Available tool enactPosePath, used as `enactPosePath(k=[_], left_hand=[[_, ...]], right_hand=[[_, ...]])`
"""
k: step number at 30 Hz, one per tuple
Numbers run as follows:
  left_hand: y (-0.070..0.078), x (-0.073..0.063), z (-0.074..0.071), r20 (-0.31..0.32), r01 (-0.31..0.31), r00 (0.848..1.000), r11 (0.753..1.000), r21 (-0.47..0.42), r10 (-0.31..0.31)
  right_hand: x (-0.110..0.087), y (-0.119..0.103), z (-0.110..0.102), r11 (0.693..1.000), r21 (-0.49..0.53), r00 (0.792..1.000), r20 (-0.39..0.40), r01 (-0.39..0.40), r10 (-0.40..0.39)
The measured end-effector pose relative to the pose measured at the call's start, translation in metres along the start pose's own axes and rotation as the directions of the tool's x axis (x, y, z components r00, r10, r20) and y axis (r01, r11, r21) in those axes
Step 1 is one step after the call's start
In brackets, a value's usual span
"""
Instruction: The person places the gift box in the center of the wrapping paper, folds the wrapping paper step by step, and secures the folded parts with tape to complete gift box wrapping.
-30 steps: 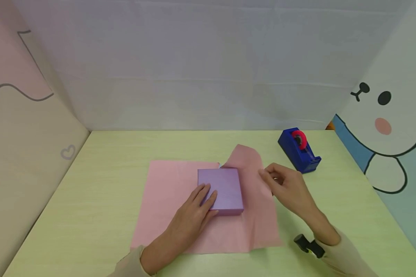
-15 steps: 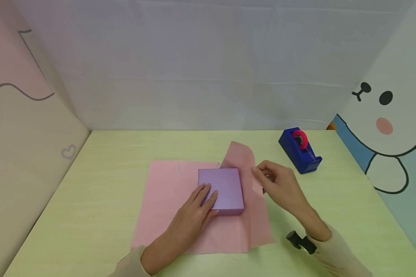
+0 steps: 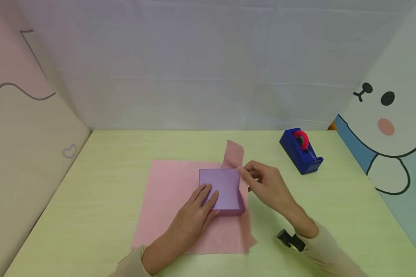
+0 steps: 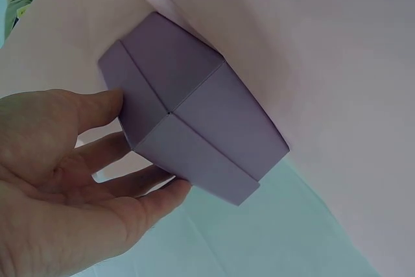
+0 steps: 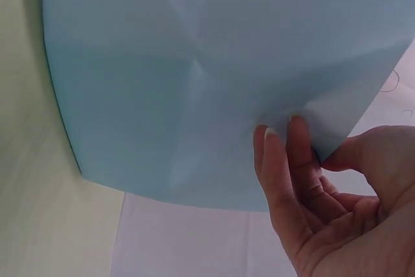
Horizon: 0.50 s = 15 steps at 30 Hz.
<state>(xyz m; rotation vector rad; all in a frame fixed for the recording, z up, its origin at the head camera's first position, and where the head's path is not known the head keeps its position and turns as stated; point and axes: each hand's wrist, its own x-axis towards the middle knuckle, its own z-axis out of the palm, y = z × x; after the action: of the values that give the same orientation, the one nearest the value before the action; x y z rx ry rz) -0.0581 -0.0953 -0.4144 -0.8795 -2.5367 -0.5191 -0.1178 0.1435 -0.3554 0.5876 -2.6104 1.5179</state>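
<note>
A square purple box (image 3: 223,188) sits on a sheet of pink wrapping paper (image 3: 170,184). My left hand (image 3: 190,215) rests on the box's near left corner, fingers spread over the top and thumb along the front side. In the left wrist view, the box (image 4: 194,108) shows its sides, and fingertips of the left hand (image 4: 78,173) touch it. My right hand (image 3: 268,184) pinches the paper's right edge, raised against the box's right side. From the right wrist view, the lifted paper (image 5: 162,115) shows a bluish, creased underside, its edge between thumb and fingers of the right hand (image 5: 331,199).
A blue tape dispenser (image 3: 301,152) with a red-cored roll stands at the back right of the pale green table (image 3: 107,161). A white back wall (image 3: 208,69) and printed side walls surround the table.
The right hand has moved left, bringing the paper's right flap up and over to the box's right edge. My left hand stays in place on the box.
</note>
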Motion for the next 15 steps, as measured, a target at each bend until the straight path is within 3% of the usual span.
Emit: enactPosePath(k=[15], left_hand=[[0.0, 0.0, 0.0, 0.0, 0.001, 1.0, 1.0, 0.003, -0.001]], right_hand=[[0.007, 0.0, 0.017, 0.99, -0.071, 0.992, -0.007, 0.126, -0.126]])
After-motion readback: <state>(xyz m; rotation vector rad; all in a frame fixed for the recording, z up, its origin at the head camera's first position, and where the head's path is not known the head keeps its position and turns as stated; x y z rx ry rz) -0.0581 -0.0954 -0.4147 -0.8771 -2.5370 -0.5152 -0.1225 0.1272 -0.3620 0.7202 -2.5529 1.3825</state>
